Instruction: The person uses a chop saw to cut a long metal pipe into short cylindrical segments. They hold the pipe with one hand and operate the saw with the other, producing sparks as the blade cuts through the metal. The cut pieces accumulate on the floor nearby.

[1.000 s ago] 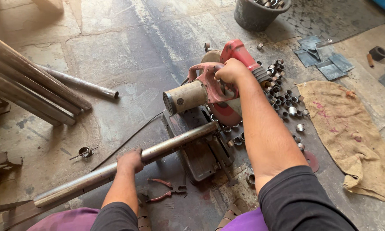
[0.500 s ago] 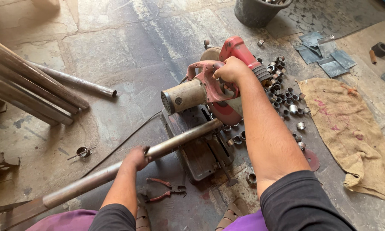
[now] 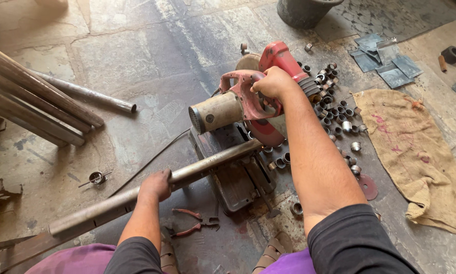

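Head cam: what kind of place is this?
Likely a metalworking shop floor: a red chop saw on bare stone floor, long steel pipes stacked left, many cut pipe rings scattered beside it.

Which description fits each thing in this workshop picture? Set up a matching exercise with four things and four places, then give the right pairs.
Things:
1. left hand
2. right hand
3. pliers
4. burlap sack

Places:
A. lying flat on the floor at the right
B. gripping the long metal pipe
C. on the floor below the pipe, near the knees
D. on the red handle of the chop saw

Pairs: 1-B, 2-D, 3-C, 4-A
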